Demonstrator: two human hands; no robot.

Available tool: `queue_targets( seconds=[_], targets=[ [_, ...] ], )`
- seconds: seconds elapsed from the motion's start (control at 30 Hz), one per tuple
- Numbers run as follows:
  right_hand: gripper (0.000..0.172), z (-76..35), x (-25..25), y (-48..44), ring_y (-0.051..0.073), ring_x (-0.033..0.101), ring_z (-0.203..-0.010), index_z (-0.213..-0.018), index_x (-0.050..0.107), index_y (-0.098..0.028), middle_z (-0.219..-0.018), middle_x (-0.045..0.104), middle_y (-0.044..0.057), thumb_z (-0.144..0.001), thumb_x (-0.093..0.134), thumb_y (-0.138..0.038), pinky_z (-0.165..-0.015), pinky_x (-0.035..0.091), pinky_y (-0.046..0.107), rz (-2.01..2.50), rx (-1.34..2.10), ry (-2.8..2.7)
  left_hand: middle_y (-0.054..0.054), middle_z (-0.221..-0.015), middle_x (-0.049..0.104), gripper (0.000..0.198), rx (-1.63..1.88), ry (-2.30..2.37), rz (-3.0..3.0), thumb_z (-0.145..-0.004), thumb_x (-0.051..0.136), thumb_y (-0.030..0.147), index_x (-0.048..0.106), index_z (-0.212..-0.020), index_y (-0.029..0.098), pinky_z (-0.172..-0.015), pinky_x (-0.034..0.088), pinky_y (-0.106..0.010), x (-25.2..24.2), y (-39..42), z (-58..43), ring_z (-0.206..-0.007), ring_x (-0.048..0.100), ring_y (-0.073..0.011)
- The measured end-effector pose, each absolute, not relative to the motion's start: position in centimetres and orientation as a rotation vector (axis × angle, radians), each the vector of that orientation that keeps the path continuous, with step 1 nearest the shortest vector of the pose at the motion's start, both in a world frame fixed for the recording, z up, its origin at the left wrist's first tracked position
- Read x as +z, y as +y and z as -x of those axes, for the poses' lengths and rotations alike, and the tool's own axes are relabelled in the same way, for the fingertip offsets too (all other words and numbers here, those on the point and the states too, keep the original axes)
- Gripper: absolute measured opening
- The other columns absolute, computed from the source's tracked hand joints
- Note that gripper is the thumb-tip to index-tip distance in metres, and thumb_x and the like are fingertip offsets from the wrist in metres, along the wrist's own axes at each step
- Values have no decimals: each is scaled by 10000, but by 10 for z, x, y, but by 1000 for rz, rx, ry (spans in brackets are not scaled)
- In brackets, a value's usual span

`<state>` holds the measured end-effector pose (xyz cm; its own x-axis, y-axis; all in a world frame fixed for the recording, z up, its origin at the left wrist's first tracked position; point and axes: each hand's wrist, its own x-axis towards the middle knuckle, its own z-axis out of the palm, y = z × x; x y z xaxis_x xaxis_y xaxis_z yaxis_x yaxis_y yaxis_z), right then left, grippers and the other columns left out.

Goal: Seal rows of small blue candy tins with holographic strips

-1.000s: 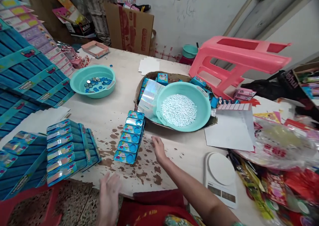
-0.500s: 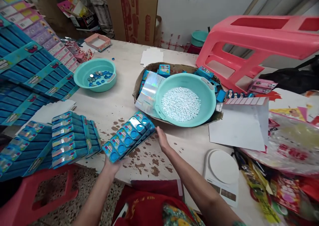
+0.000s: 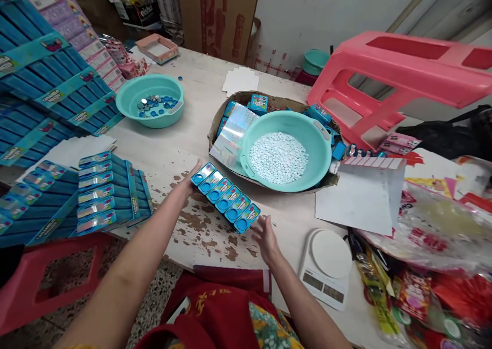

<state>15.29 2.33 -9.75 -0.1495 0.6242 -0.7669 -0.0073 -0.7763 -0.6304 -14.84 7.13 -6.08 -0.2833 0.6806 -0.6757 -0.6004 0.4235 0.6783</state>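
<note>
A row of small blue candy boxes (image 3: pixel 226 198), each with a round hole in its top, is slanted above the worn middle of the table. My left hand (image 3: pixel 191 180) grips its far left end, the fingers partly hidden behind it. At the near right end is my right hand (image 3: pixel 267 240), fingers spread, close against the last box; whether it touches is unclear. Beyond the row, a turquoise basin (image 3: pixel 325 157) of small pale blue candies rests on a cardboard tray (image 3: pixel 209 134) holding more blue boxes.
Blue packs (image 3: pixel 103 198) are stacked at the left. Behind them another turquoise basin (image 3: pixel 126 100) holds small blue and silver pieces. To the right are a white kitchen scale (image 3: pixel 330 254), white card (image 3: pixel 353 195) and plastic bags (image 3: pixel 430 226). A pink stool (image 3: pixel 407 72) lies at the back right.
The row of boxes has been swung round, so its left end now points away and its right end towards me. My left hand moved forward; my right hand came nearer, fingers spreading.
</note>
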Motion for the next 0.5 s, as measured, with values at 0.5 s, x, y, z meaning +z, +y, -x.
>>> queue_targets(
  seconds=[0.5],
  targets=[
    [481,-111,-92,27,243,607,-983,-1032,630,-236,-1036,681,18,-826,404,-607,-816,483,370,1322,2045,-909,-97,-1073,651,742,1376,1124,-96,-765,267,768,577,-1105,185,-800,510,-426,-59,19,47,-988,603,-264]
  ],
)
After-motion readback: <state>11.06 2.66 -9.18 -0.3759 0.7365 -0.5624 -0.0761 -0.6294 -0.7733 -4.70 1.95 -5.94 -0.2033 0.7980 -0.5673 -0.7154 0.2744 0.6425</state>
